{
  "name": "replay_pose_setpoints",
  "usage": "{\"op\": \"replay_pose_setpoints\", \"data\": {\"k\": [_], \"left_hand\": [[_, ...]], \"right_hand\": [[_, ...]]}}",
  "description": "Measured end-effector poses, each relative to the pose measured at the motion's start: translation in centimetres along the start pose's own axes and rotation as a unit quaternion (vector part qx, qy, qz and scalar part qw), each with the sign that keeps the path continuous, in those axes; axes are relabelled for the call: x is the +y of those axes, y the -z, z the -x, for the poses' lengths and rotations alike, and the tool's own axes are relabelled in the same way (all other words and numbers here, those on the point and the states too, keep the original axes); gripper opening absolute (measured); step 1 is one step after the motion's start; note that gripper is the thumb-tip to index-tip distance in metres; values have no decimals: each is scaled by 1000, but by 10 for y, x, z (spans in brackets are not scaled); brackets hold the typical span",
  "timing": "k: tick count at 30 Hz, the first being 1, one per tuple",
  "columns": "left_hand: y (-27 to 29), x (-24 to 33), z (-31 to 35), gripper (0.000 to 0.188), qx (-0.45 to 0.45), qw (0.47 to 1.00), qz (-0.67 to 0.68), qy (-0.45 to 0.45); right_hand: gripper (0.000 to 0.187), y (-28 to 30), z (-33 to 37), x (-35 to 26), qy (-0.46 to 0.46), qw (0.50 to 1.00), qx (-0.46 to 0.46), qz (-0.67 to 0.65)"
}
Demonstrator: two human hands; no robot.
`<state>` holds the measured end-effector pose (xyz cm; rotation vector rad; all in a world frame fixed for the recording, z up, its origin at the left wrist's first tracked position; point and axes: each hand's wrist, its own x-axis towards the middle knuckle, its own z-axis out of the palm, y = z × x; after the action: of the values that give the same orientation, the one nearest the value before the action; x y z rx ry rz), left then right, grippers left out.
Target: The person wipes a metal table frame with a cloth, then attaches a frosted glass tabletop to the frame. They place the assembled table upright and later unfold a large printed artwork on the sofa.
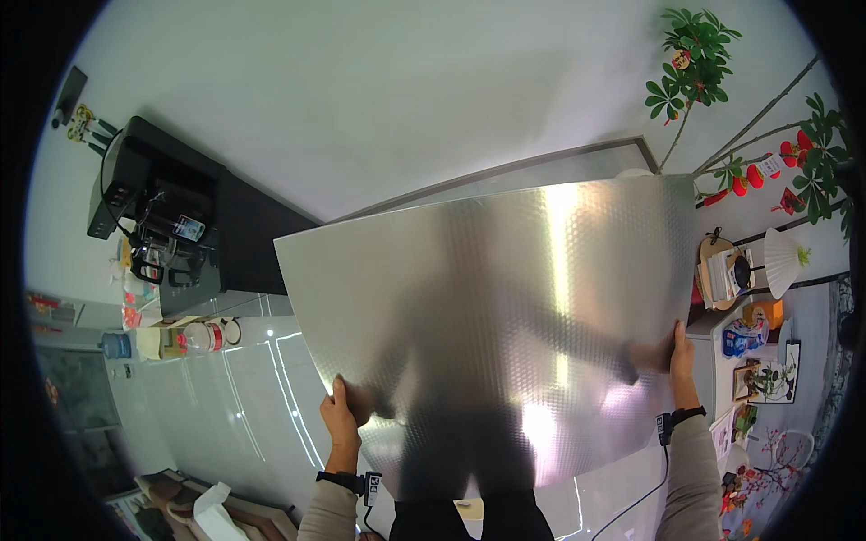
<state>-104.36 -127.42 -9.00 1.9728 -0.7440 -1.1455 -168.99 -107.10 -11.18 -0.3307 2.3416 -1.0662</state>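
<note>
One large silver embossed sheet point(487, 334) spans the space between two hands: the left hand point(341, 419) grips its left edge, the right hand point(683, 368) its right edge. Two black wrist straps point(690, 413) show, one per wrist. Left lie one red-labelled clear bottle point(206, 337) and one blue water jug point(116, 345); right, one white pleated lampshade point(781, 263) and one blue-and-white jar point(740, 338).
</note>
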Motion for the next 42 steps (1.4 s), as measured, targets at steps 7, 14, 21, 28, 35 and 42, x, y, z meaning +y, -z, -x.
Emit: {"op": "replay_pose_setpoints", "data": {"k": [7, 14, 21, 28, 35, 42], "left_hand": [[-15, 1, -22, 83, -9, 997, -58, 54], [-45, 15, -66, 96, -26, 991, -101, 87], [-66, 6, -103, 103, -25, 986, -104, 132], [-83, 6, -123, 112, -33, 984, -115, 129], [-94, 23, -133, 115, -52, 984, -104, 132], [-97, 19, -144, 116, -52, 983, -85, 152]], "right_hand": [[85, -28, -18, -53, -18, 998, -3, 57], [83, -70, -61, -67, -11, 993, -20, 118], [84, -109, -105, -65, 24, 992, -31, 123], [89, -136, -136, -74, 51, 979, -34, 195], [91, -153, -154, -83, 83, 979, -36, 183], [96, -161, -165, -97, 45, 981, -40, 186]]}}
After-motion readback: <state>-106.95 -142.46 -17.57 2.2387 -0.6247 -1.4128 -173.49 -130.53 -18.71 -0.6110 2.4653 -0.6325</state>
